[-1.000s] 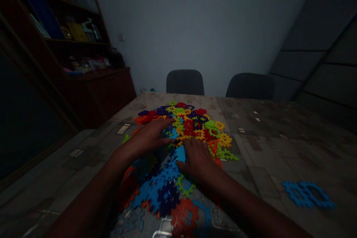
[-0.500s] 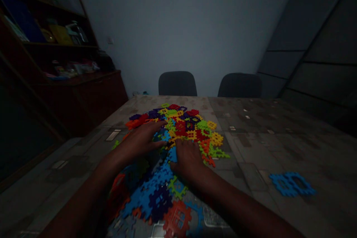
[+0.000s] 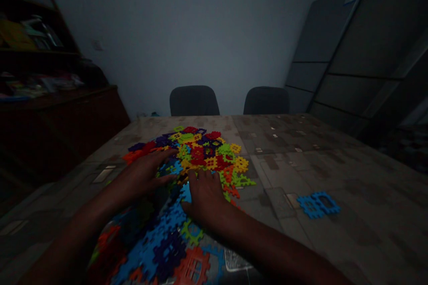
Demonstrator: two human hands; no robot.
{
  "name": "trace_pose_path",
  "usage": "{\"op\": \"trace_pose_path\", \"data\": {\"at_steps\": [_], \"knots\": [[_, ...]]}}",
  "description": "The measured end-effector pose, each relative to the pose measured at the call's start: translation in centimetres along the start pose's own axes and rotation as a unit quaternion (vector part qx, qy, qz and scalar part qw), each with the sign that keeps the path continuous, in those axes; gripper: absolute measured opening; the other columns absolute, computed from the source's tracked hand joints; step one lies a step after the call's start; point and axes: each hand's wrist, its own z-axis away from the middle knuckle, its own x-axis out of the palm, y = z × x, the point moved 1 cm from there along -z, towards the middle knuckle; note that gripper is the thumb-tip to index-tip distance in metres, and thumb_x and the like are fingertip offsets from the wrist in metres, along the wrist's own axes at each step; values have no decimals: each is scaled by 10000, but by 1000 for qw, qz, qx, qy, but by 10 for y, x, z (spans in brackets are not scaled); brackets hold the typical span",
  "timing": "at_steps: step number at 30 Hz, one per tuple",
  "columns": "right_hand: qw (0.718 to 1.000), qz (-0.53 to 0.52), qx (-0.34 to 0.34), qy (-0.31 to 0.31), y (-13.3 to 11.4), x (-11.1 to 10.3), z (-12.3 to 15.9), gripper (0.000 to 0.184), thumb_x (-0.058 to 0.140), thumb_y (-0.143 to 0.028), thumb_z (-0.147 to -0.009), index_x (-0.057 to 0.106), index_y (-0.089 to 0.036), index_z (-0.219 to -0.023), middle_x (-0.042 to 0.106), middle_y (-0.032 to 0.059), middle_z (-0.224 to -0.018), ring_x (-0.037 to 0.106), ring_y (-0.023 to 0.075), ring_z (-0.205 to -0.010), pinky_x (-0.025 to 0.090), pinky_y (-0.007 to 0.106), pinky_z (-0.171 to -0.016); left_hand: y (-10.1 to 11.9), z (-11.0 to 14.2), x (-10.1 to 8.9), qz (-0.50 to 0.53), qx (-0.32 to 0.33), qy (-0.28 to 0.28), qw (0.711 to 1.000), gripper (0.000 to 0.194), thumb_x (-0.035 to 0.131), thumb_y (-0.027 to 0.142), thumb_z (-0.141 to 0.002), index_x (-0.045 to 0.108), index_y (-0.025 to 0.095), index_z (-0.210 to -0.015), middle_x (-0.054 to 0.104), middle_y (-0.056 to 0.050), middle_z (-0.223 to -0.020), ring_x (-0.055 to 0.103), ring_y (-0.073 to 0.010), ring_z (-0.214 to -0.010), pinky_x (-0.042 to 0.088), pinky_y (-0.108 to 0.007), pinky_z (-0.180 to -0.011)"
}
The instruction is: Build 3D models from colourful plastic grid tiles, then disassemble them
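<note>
Since a second ago the view has swung, so the table and everything on it sit further left, while both hands stay on the tiles. The left hand lies open on the near left side of a heap of interlocking plastic tiles, its fingers spread. The right hand rests apart from it, with its fingertips on a light blue tile; whether they grip that tile cannot be told. The heap, in red, yellow, green, purple, orange and blue, sits left of the table's middle. Below the hands, a spread of blue, purple and red tiles runs to the near edge. A separate blue tile cluster lies well apart, toward the right edge. Two dark chairs stand beyond the far edge, a wooden cabinet stands off the left edge, and grey panels lean against the wall at right.
</note>
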Motion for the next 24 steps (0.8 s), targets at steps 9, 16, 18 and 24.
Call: {"op": "trace_pose_path", "data": {"at_steps": [9, 16, 18, 24], "knots": [[1000, -18, -11, 3, -1, -9, -3, 680, 716, -329, -751, 511, -104, -1359, 645, 198, -1248, 586, 341, -1149, 426, 471, -980, 14, 2, -6, 4, -10, 0, 1000, 753, 559, 633, -836, 482, 175, -1429, 545, -123, -1447, 558, -344, -1255, 449, -471, -1067], [996, -70, -3, 46, 50, -42, 54, 727, 655, -296, -735, 489, -94, -1414, 670, 173, -1221, 600, 333, -1108, 425, 458, -983, 44, 8, 5, -4, 14, 52, 999, 681, 598, 490, -875, 408, 233, -1477, 541, -105, -1446, 537, -312, -1285, 437, -472, -1075], [995, -62, 20, 79, 82, -48, 86, 741, 632, -302, -731, 482, -137, -1437, 670, 159, -1224, 606, 318, -1085, 440, 445, -953, 61, 10, 15, 7, 27, 51, 998, 660, 607, 456, -882, 404, 257, -1479, 537, -96, -1448, 541, -309, -1281, 448, -469, -1066], [978, 65, 150, 129, 172, -47, 192, 720, 581, -294, -651, 560, -172, -1361, 726, 139, -1012, 665, 331, -909, 467, 467, -818, 138, 5, 58, 65, 98, -43, 992, 650, 649, 320, -874, 407, 308, -1477, 548, -78, -1434, 536, -295, -1284, 457, -440, -1062]]}}
